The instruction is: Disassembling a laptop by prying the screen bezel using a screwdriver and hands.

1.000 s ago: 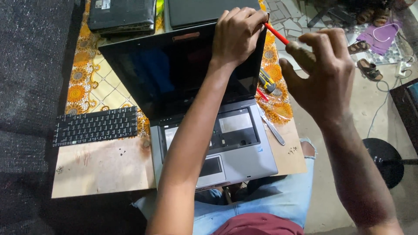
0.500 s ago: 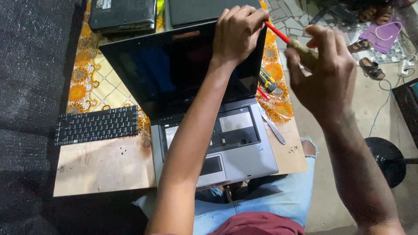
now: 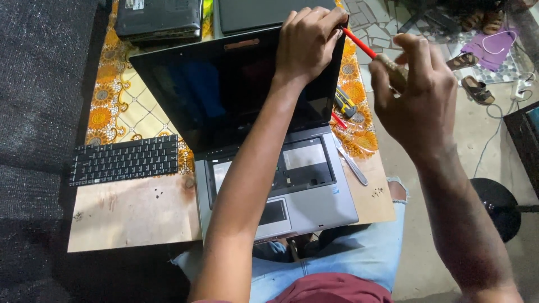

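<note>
Meanwhile, top right corner of open silver-grey laptop (image 3: 281, 185) with black screen gripped by left hand (image 3: 307, 42) on wooden counter (image 3: 129, 216); red-shafted screwdriver (image 3: 362, 45) clasped in closed right hand (image 3: 418, 90), tip at bezel corner. Bezel removal judged underway; steady, aligned tip needed.

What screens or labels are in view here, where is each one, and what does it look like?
Dark laptop screen: centre, upright on the open silver laptop, black and unlit; the left hand grips its top right corner.
White rectangular label: top left, on a closed grey laptop.
Small blue sticker: on the silver palm rest, right side.
</note>
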